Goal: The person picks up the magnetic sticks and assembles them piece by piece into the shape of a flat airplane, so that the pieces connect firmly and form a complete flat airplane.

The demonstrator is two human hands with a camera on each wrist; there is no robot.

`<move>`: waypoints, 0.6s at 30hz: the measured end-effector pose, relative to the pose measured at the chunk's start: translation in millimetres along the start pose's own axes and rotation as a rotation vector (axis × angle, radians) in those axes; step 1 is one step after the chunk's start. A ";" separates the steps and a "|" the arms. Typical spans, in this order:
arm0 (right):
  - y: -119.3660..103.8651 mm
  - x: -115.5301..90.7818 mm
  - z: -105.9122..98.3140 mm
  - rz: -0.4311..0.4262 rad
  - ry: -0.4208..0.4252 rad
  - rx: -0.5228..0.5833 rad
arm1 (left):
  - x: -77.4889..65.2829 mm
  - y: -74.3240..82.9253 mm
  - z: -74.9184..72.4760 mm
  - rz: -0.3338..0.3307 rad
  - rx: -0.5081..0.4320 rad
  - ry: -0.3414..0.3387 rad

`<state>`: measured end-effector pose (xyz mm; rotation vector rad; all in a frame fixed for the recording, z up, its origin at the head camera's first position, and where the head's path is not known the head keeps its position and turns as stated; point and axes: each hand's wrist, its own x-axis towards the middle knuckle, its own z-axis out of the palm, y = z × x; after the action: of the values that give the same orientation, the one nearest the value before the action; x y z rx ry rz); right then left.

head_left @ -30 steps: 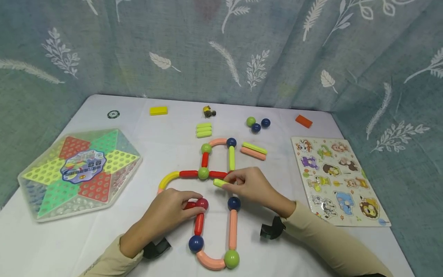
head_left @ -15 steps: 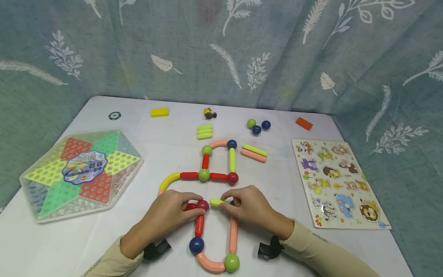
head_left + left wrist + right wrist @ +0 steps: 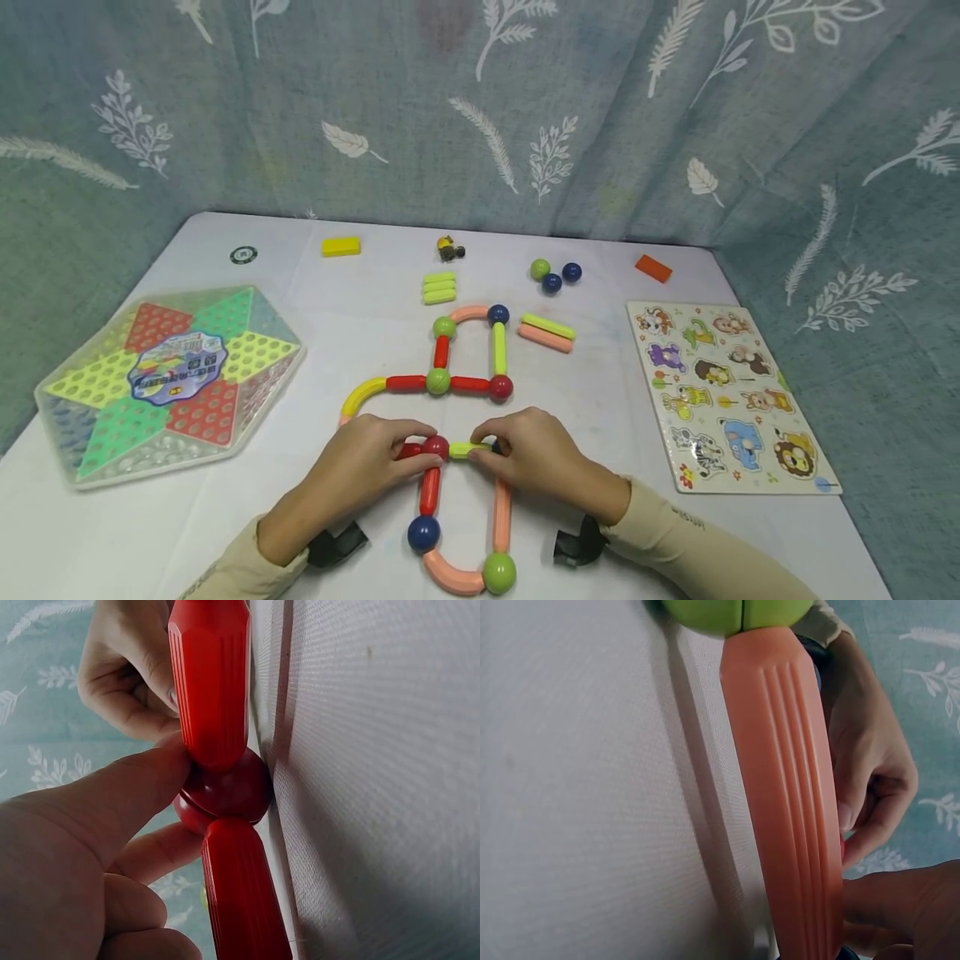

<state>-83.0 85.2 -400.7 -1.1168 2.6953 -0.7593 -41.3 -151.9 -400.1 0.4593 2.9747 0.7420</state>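
My left hand (image 3: 355,458) pinches a red ball (image 3: 225,791) between thumb and fingers. Two red rods (image 3: 214,690) meet that ball, one pointing left and one toward the front. Opposite it, my right hand (image 3: 546,454) holds a short light green rod (image 3: 461,451) by its right end. The green rod's left end touches the red ball. Its right end lies at a dark blue ball (image 3: 497,448), mostly hidden by my fingers. A long salmon rod (image 3: 784,780) runs from there to a green ball (image 3: 499,573), and a curved salmon piece (image 3: 453,575) leads on to another blue ball (image 3: 424,533).
Behind my hands lies a joined loop of rods and balls, with a red ball (image 3: 500,387) at its corner. Loose rods (image 3: 546,337) and several balls (image 3: 551,284) sit farther back. A hexagonal game board (image 3: 172,383) is at left, an animal puzzle (image 3: 731,400) at right.
My right hand has come toward the front with the green rod, from beside the rear loop to the gap between the red and blue balls. My left hand stays on the red ball.
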 end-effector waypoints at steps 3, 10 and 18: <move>-1.2 -0.6 0.5 0.020 -0.003 0.001 | -0.6 0.7 0.1 -0.017 -0.004 -0.014; 0.4 -0.2 -2.7 0.018 0.012 -0.003 | -0.9 1.2 -0.5 -0.018 -0.002 -0.010; 55.4 10.9 -31.9 0.203 0.246 0.105 | 0.1 1.0 0.7 0.004 0.011 0.011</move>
<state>-135.2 123.7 -399.8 -0.7557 2.8675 -1.0487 -41.0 -150.8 -400.3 0.4632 2.9902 0.7311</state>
